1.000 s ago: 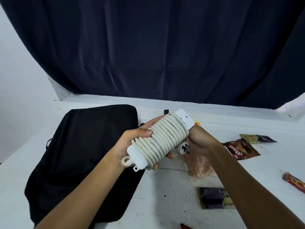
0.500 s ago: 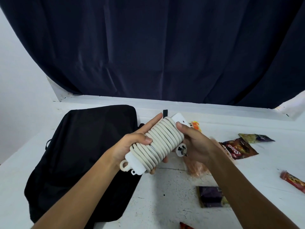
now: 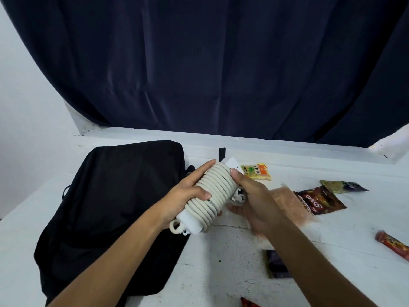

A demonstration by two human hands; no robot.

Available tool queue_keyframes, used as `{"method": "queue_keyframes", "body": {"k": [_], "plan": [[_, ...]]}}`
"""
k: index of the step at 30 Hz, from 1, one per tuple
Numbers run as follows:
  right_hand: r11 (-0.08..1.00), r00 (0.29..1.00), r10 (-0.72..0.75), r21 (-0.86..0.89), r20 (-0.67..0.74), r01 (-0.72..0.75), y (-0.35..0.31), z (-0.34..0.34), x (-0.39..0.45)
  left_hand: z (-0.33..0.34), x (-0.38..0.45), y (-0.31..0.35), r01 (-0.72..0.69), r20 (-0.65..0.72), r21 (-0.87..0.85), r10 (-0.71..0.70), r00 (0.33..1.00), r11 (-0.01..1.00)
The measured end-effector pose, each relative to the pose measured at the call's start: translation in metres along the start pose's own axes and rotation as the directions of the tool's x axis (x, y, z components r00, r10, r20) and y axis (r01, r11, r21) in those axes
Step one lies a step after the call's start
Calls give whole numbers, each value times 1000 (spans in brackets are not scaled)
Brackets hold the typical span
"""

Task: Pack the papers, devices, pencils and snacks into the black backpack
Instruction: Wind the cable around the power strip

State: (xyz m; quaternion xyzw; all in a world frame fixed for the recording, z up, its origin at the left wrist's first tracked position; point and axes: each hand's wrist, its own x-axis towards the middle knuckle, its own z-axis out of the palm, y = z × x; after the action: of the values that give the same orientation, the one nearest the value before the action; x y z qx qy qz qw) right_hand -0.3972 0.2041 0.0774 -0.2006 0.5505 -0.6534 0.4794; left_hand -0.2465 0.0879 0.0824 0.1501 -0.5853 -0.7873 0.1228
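Both hands hold a white power strip [image 3: 212, 193] with its cord coiled round it, above the white table [image 3: 232, 262] beside the black backpack [image 3: 115, 207]. The left hand [image 3: 188, 193] grips the coil; the right hand [image 3: 254, 202] wraps its far side, thumb on top. Snack packets lie to the right, 1 dark red [image 3: 318, 201], 1 yellow [image 3: 257, 172].

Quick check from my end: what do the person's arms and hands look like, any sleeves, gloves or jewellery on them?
Both forearms are bare as far as the view shows; no sleeve edge is visible. The left hand and right hand wear no gloves. No rings, watch or wristband show on the visible fingers or wrists. Fingernails look short and unpainted. The right hand is slightly blurred.
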Motion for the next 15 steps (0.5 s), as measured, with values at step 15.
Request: {"method": "queue_keyframes", "body": {"k": [15], "plan": [[850,958,-161,460,-238,257,31,55,-21,17,-14,-1,-135,-214,83,150,965,987]]}}
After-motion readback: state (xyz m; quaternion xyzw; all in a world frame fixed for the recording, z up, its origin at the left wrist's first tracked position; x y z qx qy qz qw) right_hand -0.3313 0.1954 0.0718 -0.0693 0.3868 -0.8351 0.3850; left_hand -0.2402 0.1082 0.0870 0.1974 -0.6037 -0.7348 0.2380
